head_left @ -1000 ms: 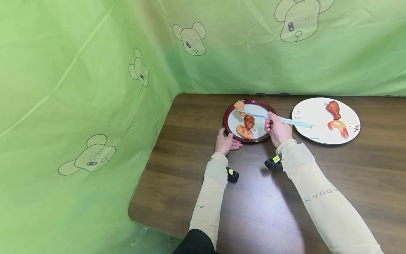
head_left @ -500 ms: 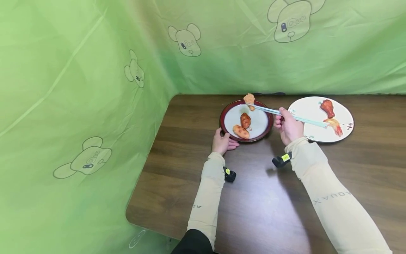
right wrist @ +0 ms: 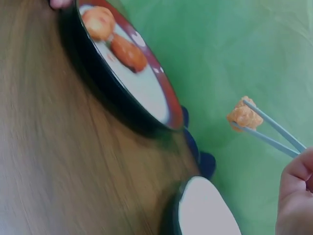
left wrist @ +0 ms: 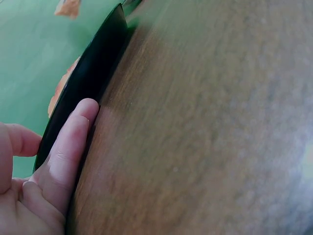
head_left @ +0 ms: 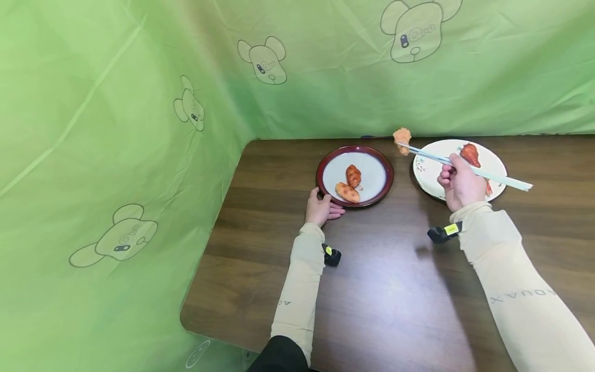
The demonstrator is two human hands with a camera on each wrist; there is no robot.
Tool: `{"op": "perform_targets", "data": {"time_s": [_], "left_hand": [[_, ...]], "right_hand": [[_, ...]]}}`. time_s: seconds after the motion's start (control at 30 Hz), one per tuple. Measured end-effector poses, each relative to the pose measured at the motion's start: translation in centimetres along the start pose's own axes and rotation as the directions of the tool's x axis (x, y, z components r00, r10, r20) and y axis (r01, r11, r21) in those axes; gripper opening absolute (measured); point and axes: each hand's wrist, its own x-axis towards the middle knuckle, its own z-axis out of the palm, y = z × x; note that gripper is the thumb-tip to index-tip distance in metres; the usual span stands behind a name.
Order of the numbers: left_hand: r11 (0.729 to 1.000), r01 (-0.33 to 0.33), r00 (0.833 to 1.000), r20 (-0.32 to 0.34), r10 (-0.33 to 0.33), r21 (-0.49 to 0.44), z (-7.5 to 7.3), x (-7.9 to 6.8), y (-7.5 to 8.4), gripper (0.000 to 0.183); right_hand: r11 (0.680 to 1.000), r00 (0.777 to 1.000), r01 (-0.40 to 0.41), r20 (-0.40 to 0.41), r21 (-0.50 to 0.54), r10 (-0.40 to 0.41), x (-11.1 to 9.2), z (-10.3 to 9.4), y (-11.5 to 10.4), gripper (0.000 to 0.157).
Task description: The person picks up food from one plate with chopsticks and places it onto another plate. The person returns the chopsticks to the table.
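My right hand [head_left: 462,185] grips a pair of pale blue chopsticks [head_left: 431,156], their tips pinching a piece of fried chicken [head_left: 402,140]. In the right wrist view the fried chicken [right wrist: 244,115] hangs between both tips, raised against the green cloth. My left hand [head_left: 318,207] holds the near-left rim of a red-rimmed round plate [head_left: 388,178], thumb at the edge and fingers [left wrist: 68,142] along its dark underside. On that plate lie a browned piece of meat [head_left: 353,176] and a golden dumpling-like piece [head_left: 347,192].
Behind my right hand stands a white oval plate [head_left: 425,173] with a chicken drumstick [head_left: 470,154] and a shrimp [head_left: 488,188], mostly hidden by the hand. The wooden table [head_left: 260,248] meets green cloth [head_left: 186,170] at its back and left.
My right hand has carried the fried chicken in the chopsticks up off the red-rimmed plate and rightward toward the oval plate. The left hand keeps its place at the rim.
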Motion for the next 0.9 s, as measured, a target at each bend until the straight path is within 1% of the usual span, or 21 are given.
{"op": "perform_targets", "data": {"time_s": [0.13,0.27,0.47,0.63,0.9], "left_hand": [[1.000,-0.002,1.000,-0.001,0.002,0.004,0.0,-0.1,0.1,0.058],[1.000,-0.004,1.000,0.004,0.004,0.006,0.0,-0.2,0.2,0.059],[1.000,0.000,1.000,-0.010,0.000,0.010,-0.2,-0.2,0.1,0.059],[1.000,0.009,1.000,-0.017,-0.009,0.012,-0.3,-0.2,0.0,0.060],[1.000,-0.002,1.000,-0.007,0.002,0.016,-0.1,-0.3,0.1,0.058]], "right_hand": [[0.998,1.000,0.022,-0.017,0.056,-0.021,-0.2,-1.3,-1.6,0.008],[0.994,0.999,0.034,-0.034,0.108,-0.031,-0.4,-2.7,-3.3,0.017],[0.991,0.989,0.053,-0.142,0.124,-0.035,-0.8,-4.2,-5.2,0.017],[0.990,0.980,0.063,-0.196,0.128,-0.037,-0.8,-4.9,-5.8,0.017],[0.993,0.965,0.078,-0.258,0.091,-0.052,-0.7,-5.7,-5.8,0.015]]}}
